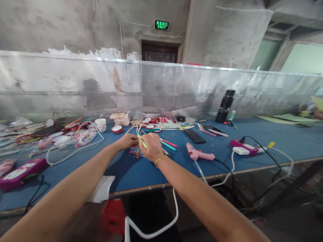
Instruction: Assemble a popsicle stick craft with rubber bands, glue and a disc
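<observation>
Blue table (133, 176), both hands over it. Right hand (151, 147): fingers curled closed on green stick (143, 143). Left hand (128, 140): fingertips bunched beside it; hold hidden, cannot tell. Stick slants between hands, far end past fingers. Coloured loops (136, 153) nearside; open room thence to front edge.

The marker (143, 143) is lime green, the table (128, 178) blue, the glue gun (193, 153) pale pink, the bracelet (158, 160) gold, the flask (223, 109) black, the stool (113, 215) red. Small dark dots pattern the silver-grey screen (161, 84).
</observation>
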The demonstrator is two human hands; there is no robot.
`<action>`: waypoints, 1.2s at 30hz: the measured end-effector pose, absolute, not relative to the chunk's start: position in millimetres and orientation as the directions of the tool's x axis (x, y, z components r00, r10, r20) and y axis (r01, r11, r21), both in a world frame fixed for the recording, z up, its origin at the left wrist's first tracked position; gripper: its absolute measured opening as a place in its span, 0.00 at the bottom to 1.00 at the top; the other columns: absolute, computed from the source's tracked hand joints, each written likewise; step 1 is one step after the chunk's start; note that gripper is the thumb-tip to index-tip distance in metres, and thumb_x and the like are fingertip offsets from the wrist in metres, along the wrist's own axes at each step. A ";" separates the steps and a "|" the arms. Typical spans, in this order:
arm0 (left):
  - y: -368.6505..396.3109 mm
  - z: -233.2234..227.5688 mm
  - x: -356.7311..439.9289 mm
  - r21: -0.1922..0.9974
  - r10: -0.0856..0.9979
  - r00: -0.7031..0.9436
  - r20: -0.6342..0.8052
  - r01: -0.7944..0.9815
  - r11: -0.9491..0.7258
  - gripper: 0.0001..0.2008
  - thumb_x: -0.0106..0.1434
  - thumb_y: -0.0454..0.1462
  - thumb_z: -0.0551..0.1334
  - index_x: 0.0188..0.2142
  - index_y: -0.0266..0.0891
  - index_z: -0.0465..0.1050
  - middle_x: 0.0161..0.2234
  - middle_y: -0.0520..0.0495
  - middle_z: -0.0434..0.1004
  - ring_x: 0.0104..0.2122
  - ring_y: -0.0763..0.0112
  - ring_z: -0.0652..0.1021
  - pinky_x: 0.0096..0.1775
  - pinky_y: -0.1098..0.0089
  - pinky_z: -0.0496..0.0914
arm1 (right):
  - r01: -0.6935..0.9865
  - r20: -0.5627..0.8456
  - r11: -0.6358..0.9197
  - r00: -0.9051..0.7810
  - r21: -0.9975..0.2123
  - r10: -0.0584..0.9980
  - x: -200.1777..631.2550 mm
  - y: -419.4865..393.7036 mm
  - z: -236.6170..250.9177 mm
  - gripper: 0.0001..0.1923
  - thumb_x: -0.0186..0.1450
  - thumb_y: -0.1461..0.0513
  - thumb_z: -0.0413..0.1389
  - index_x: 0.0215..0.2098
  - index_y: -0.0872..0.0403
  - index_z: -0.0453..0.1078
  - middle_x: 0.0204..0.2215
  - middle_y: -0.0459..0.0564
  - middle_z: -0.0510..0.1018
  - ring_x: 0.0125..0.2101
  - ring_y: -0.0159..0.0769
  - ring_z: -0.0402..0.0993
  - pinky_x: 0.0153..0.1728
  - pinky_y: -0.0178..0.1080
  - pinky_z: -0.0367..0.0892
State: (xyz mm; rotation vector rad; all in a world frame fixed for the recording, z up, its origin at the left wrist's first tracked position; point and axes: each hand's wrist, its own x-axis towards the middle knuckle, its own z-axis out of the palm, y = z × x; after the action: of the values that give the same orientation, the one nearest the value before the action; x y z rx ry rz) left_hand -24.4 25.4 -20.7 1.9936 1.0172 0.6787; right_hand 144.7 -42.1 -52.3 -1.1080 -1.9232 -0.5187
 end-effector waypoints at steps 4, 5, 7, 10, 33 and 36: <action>24.6 -19.2 -23.8 0.817 0.838 0.533 0.120 0.426 -0.388 0.13 0.50 0.42 0.67 0.18 0.35 0.70 0.16 0.54 0.66 0.18 0.79 0.64 0.22 0.76 0.60 | 0.863 0.824 0.501 -0.240 -0.060 0.513 144.7 -42.3 -51.7 0.07 0.69 0.59 0.50 0.38 0.53 0.67 0.31 0.50 0.74 0.38 0.40 0.65 0.42 0.41 0.54; 24.4 -18.9 -23.6 0.818 0.840 0.530 0.118 0.428 -0.385 0.14 0.50 0.42 0.67 0.18 0.35 0.70 0.16 0.54 0.66 0.18 0.79 0.64 0.22 0.76 0.60 | 0.867 0.825 0.495 -0.233 -0.063 0.514 144.8 -42.2 -51.6 0.07 0.69 0.59 0.50 0.37 0.53 0.67 0.31 0.50 0.74 0.38 0.40 0.65 0.43 0.41 0.54; 24.0 -18.4 -23.1 0.823 0.842 0.527 0.114 0.425 -0.378 0.15 0.50 0.42 0.67 0.17 0.35 0.69 0.16 0.53 0.66 0.17 0.80 0.64 0.22 0.76 0.60 | 0.867 0.827 0.495 -0.234 -0.061 0.512 144.8 -42.0 -51.4 0.08 0.69 0.59 0.49 0.38 0.53 0.67 0.31 0.50 0.74 0.38 0.40 0.65 0.43 0.41 0.54; 24.2 -18.4 -22.9 0.835 0.848 0.519 0.103 0.418 -0.358 0.13 0.49 0.42 0.68 0.19 0.34 0.70 0.16 0.54 0.67 0.18 0.79 0.65 0.23 0.76 0.61 | 0.859 0.824 0.510 -0.253 -0.050 0.506 144.5 -41.1 -51.5 0.08 0.69 0.58 0.50 0.38 0.53 0.68 0.31 0.50 0.75 0.38 0.40 0.65 0.42 0.41 0.53; 28.5 -21.8 -25.8 0.830 0.853 0.514 0.087 0.437 -0.347 0.11 0.48 0.41 0.66 0.21 0.35 0.72 0.17 0.55 0.67 0.19 0.79 0.66 0.23 0.76 0.61 | 0.868 0.822 0.493 -0.241 -0.055 0.515 144.2 -41.1 -52.2 0.07 0.69 0.59 0.50 0.37 0.53 0.67 0.31 0.49 0.75 0.38 0.39 0.64 0.42 0.41 0.52; 28.6 -21.7 -26.0 0.827 0.853 0.516 0.085 0.440 -0.349 0.11 0.48 0.42 0.66 0.20 0.35 0.71 0.17 0.54 0.69 0.19 0.78 0.67 0.23 0.76 0.61 | 0.886 0.824 0.458 -0.207 -0.071 0.528 144.5 -41.8 -51.6 0.07 0.69 0.59 0.50 0.36 0.53 0.67 0.31 0.49 0.74 0.38 0.39 0.64 0.42 0.41 0.51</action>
State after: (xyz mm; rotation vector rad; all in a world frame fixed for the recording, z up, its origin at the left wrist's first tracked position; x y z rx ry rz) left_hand -26.0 28.6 -21.7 1.9762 1.0557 0.6698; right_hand 144.5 -41.8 -51.6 -1.1897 -1.8752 -0.5422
